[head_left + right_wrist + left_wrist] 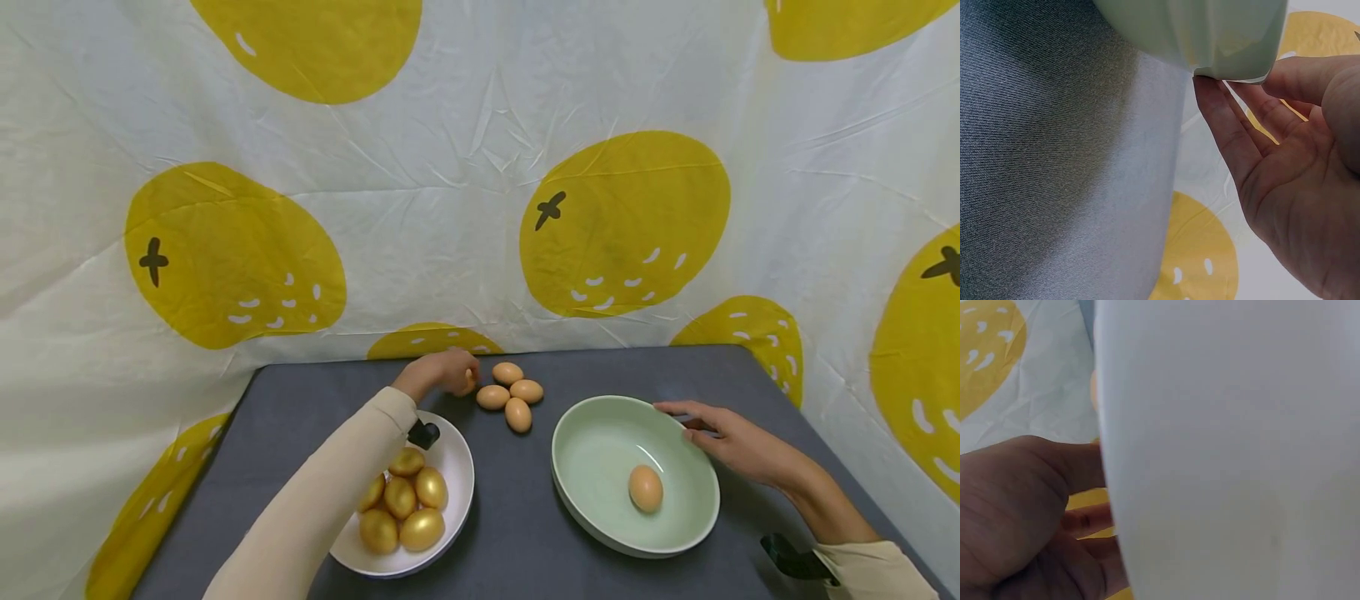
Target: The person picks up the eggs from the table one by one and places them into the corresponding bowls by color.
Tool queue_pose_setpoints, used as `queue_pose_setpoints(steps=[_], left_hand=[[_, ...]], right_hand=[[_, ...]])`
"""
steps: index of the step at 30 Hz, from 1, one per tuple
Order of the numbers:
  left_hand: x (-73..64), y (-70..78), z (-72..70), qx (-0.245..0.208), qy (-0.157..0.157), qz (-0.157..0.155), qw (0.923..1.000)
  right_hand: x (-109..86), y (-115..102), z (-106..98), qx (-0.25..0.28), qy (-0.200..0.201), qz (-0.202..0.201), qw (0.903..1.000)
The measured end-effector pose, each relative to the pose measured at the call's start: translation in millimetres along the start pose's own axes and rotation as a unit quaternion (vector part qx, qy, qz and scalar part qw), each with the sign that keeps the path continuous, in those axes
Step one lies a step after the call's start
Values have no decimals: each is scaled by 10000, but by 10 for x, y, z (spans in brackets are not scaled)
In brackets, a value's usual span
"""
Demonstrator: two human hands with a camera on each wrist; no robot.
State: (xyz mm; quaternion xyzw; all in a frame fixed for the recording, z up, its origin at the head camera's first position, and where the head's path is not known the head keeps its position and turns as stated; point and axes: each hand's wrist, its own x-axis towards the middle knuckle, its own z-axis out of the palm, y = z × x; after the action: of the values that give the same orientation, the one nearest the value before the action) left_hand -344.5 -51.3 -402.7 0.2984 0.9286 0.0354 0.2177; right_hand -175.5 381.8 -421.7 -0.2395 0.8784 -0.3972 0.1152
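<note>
At the back of the table, my left hand (450,371) pinches a brown egg (470,382), mostly covered by the fingers. Right beside it lies a cluster of several brown eggs (527,391). In the left wrist view, a white bowl (1229,450) hides the fingertips of the left hand (1016,512). My right hand (738,442) holds the far right rim of a pale green bowl (600,467), with one brown egg (646,488) lying inside. Seen from the right wrist, the thumb and fingers of the right hand (1297,162) meet the green bowl's rim (1235,44).
Below my left forearm stands the white bowl (459,467) with several golden eggs (400,497), partly covered by the sleeve. The dark grey cloth (510,517) covers the table. A white curtain (420,242) with yellow fruit prints hangs behind the far edge.
</note>
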Motion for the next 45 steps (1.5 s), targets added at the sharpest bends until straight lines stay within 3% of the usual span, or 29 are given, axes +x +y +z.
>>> queue_pose_setpoints(steps=[6,12,15,23,24,26,30,31,35,45], left_hand=[[-50,8,-5,-125,-6,-128,9998],[-100,45,17,-417,60,-505,9978],[-100,53,34,-354,99,-602,9975],[-28,27,25,-300,-186,-1031,9940],[100,-110,109,-297,-128,-977,9947],[108,-149,105,-384,-141,-1036,9938],[62,-213,107,-696,222,-832,9938],[-81,-97,22,-799,268,-874,9926],[-149,-125,25,-1030,639,-571,9910],[-293,-132,-15,-1531,850,-43,9845]], right_hand=[[6,1,1,6,-4,4,10000],[17,2,0,4,-21,0,10000],[18,0,1,19,-32,-5,10000],[18,-10,7,33,-11,-21,10000],[17,-12,7,19,-5,-15,10000],[16,-12,7,-8,7,1,10000],[15,-9,7,-70,37,33,10000],[15,-7,8,-82,45,37,9999],[10,-4,11,-103,61,33,9999],[-16,-10,-7,-26,29,57,10000]])
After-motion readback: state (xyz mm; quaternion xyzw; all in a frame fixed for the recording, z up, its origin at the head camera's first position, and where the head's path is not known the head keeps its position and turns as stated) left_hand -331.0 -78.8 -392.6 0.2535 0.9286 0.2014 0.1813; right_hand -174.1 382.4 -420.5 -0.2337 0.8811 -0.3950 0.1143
